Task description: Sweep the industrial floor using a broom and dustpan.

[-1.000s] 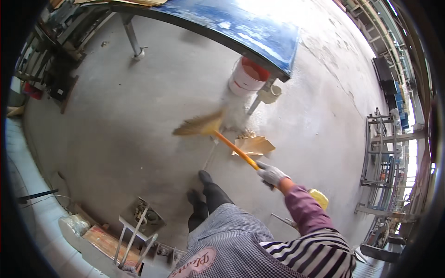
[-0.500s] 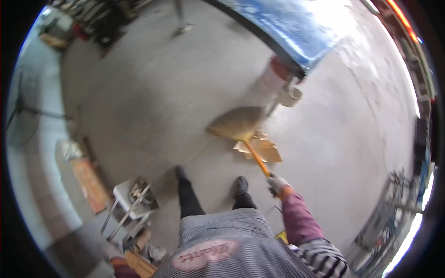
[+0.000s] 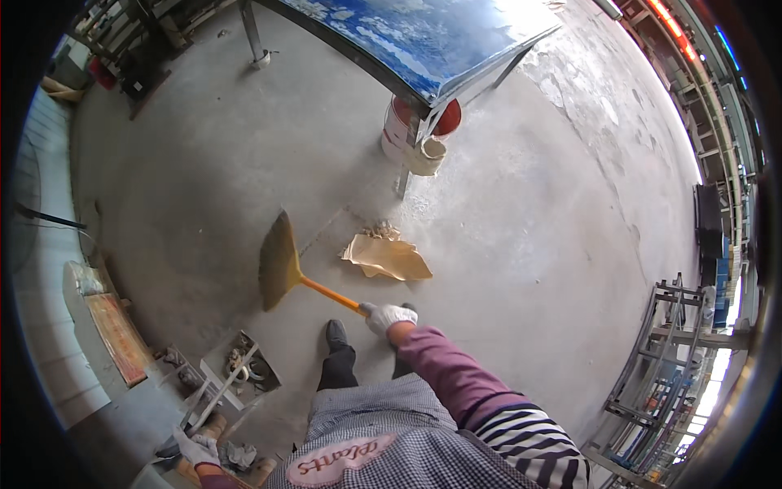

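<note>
My right hand (image 3: 389, 318), in a white glove, is closed around the orange handle of a broom (image 3: 279, 265). Its yellowish, fan-shaped head is tilted to the left, just above or on the floor. To its right lies a torn piece of brown cardboard (image 3: 389, 259), with a small heap of debris (image 3: 381, 230) at its far edge. My left hand (image 3: 195, 448), also gloved, is low at the left with its fingers bent, beside metal bars rising from a white tray-like box (image 3: 230, 371) of scrap. What it grips cannot be made out.
Ahead stands a table with a blue-and-white top (image 3: 391, 45). By its near leg are a white and red bucket (image 3: 399, 130) and a roll of tape (image 3: 427, 155). Metal racks (image 3: 664, 359) line the right; a wooden board (image 3: 118, 338) lies left.
My right hand has swung the broom leftward, from beyond the cardboard to its left side. The view has shifted too. My left hand stays low beside the metal bars.
</note>
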`<move>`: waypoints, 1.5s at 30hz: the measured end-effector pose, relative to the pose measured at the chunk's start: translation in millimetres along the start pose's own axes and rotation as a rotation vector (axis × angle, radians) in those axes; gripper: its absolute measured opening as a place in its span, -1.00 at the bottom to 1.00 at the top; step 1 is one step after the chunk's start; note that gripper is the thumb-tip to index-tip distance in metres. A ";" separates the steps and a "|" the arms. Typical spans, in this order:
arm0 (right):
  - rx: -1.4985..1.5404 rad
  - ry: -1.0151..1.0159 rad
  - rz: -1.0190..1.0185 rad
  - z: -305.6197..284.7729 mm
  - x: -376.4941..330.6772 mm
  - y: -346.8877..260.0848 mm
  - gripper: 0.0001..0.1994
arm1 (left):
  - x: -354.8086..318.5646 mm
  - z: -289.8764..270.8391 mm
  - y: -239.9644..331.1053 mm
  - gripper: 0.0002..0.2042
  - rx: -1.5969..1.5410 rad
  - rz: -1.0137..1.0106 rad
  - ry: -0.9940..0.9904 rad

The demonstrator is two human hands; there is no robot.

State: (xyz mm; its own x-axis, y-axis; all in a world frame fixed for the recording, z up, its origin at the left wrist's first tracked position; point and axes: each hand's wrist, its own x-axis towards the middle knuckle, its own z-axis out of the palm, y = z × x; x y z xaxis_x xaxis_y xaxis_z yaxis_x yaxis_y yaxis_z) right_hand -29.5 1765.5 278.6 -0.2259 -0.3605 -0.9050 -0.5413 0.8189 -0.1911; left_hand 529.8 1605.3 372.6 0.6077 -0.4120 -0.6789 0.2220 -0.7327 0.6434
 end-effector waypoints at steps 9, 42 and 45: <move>-0.087 -0.056 0.155 -71.0 -0.8 242.8 -0.49 | -119.6 -7.7 -90.3 -0.59 -0.016 0.093 0.157; 0.333 0.223 0.183 -505.9 -45.6 640.8 -0.49 | -562.4 223.4 -393.0 -0.64 -0.107 0.090 0.118; 0.309 0.313 0.088 -565.9 15.1 622.6 -0.54 | -581.3 236.2 -432.8 -0.60 -0.074 0.022 0.148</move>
State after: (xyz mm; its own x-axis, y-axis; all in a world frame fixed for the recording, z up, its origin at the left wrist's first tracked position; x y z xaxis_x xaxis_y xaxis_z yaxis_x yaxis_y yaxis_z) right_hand -828.2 2017.2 361.1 -0.5203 -0.3624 -0.7733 -0.2524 0.9303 -0.2661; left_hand -99.6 2034.0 405.2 0.7177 -0.3389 -0.6083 0.2600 -0.6800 0.6856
